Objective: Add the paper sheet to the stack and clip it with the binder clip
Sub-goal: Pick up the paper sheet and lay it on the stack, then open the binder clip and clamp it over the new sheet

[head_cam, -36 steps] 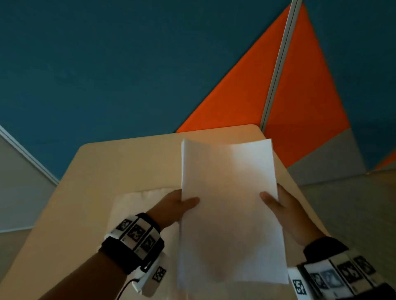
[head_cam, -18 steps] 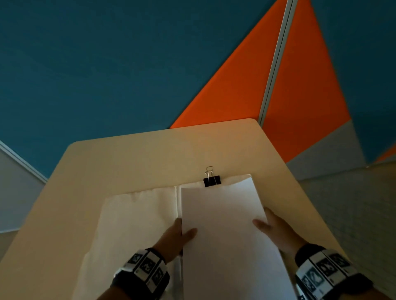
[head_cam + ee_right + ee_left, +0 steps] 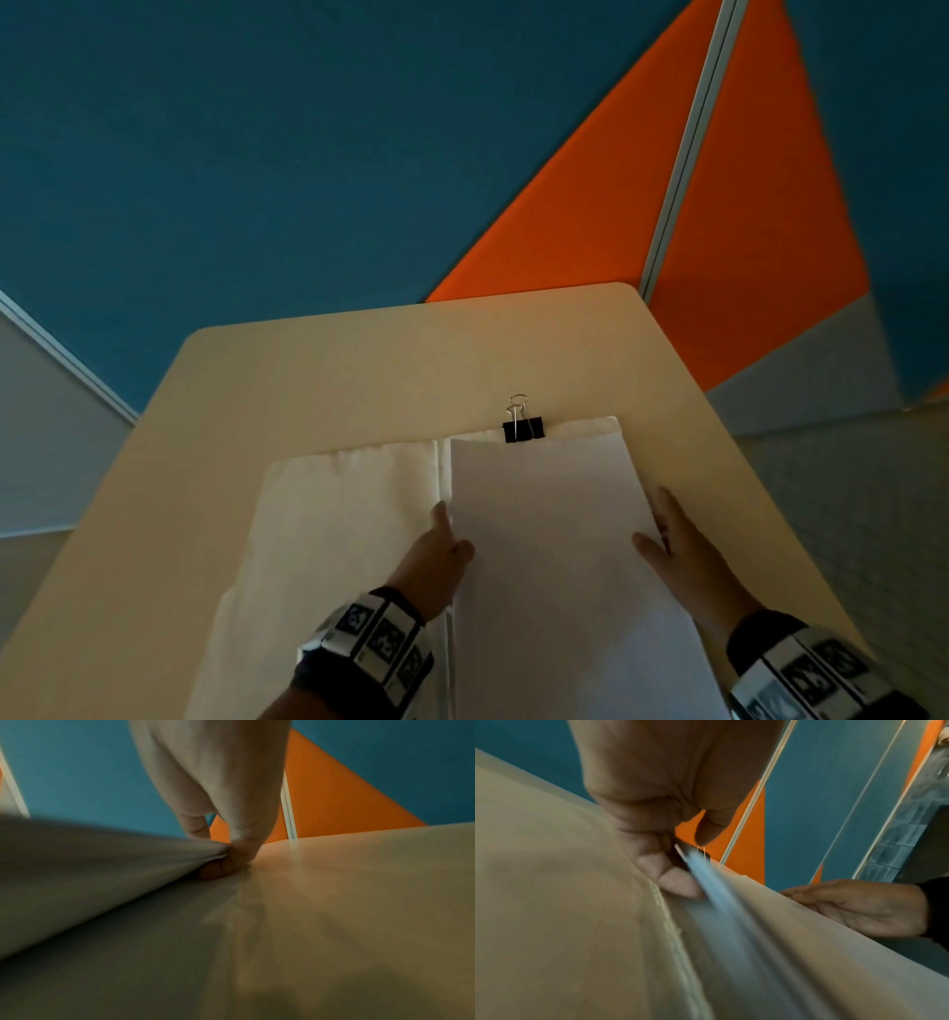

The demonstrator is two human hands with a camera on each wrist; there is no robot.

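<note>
Both hands hold a white paper sheet (image 3: 549, 539) low over the stack (image 3: 585, 427), whose far edge shows just beyond it. My left hand (image 3: 447, 534) pinches the sheet's left edge, thumb on top. My right hand (image 3: 652, 529) pinches the right edge in the same way. A black binder clip (image 3: 523, 429) with silver handles sits at the stack's far edge, just past the sheet. In the left wrist view my fingers (image 3: 677, 882) grip the blurred sheet (image 3: 731, 923), with the clip (image 3: 706, 855) behind. The right wrist view shows fingers (image 3: 241, 850) under the sheet's edge (image 3: 128, 866).
A beige table (image 3: 359, 370) with rounded far corners carries everything. Another white sheet (image 3: 349, 514) lies flat to the left of the stack. Blue and orange wall panels (image 3: 590, 216) stand behind the table's far edge.
The sheet, raised and upright a second ago, has come down toward me and over the stack. The binder clip behind it has come into view. Both hands kept their hold.
</note>
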